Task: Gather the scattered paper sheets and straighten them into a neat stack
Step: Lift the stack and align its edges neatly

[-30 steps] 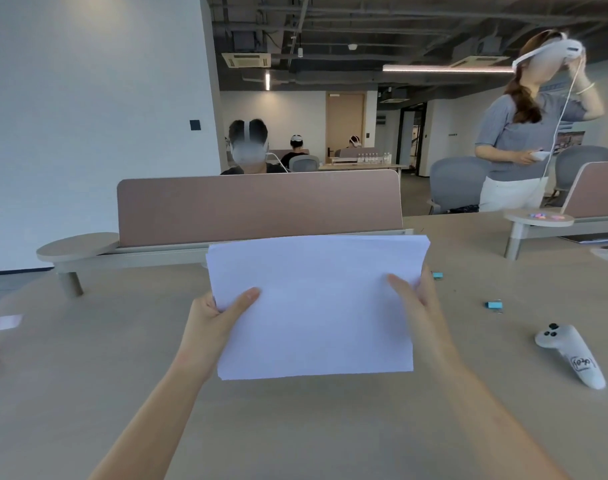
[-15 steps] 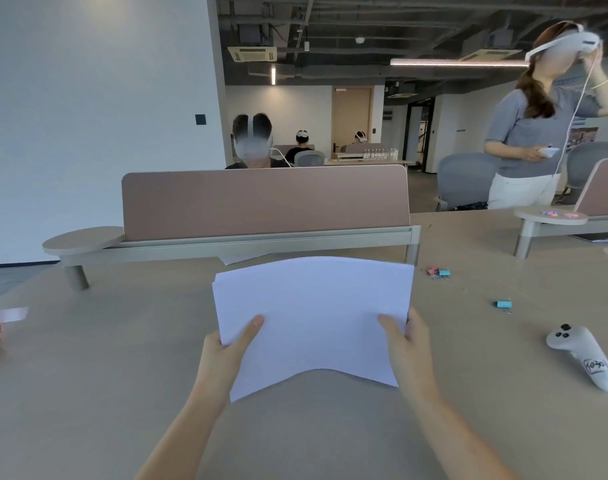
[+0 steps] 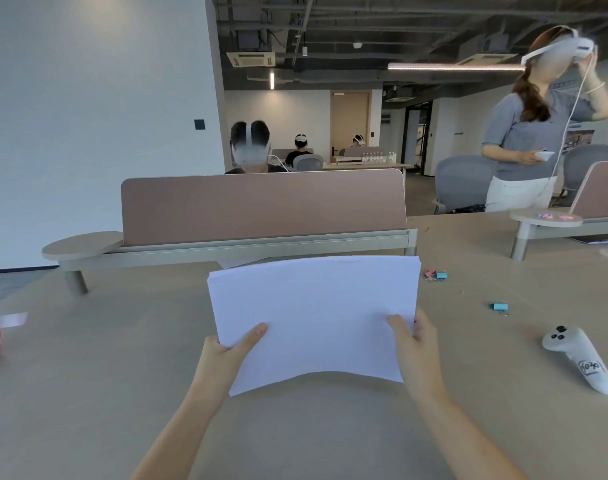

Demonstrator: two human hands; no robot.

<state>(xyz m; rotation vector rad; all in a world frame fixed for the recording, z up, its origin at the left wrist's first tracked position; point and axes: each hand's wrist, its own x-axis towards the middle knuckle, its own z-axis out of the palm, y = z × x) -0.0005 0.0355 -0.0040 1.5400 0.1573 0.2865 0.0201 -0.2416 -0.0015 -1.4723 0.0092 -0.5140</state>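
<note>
White paper stack point(image 3: 316, 317), one, gripped by left hand point(image 3: 223, 362) and right hand point(image 3: 417, 348); one controller point(image 3: 578, 362) beside.

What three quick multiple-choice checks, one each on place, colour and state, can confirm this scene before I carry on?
1. Where does the white controller lie?
A. right of the paper stack
B. left of it
C. on the divider

2. What colour is the lone binder clip on the desk?
A. red
B. blue
C. black

3. How is the paper stack held?
A. flat on the desk
B. by one hand
C. by both hands, sagging mid-bottom

Key: 1 A, it lies by the right hand. 2 B, it shows blue. 3 C, the left hand grips too.
</note>
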